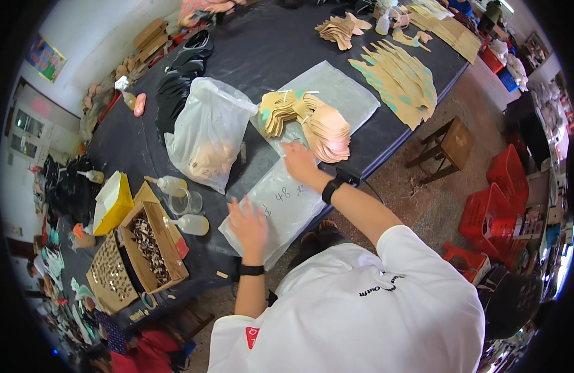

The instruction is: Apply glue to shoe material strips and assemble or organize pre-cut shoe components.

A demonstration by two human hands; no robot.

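A flat, translucent plastic bag (291, 214) with dark handwriting lies at the table's near edge in front of me. My left hand (248, 227) is spread over its left part, fingers apart and slightly blurred. My right hand (300, 163) is at the bag's far edge, its fingers closed together on the plastic; the fingertips are partly hidden. Just beyond the right hand, a fanned bundle of tan and pinkish cut pieces (327, 127), tied with a white strip, rests on another clear plastic sheet (346, 90). Both wrists wear black bands.
A filled white plastic bag (206, 133) stands left of the bundle. Squeeze bottles (192, 225), a cardboard box of small brown parts (151, 245) and a yellow box (111, 202) are farther left. Tan sheets (399, 81) lie far right. A wooden stool (449, 146) and red crates (489, 214) stand right.
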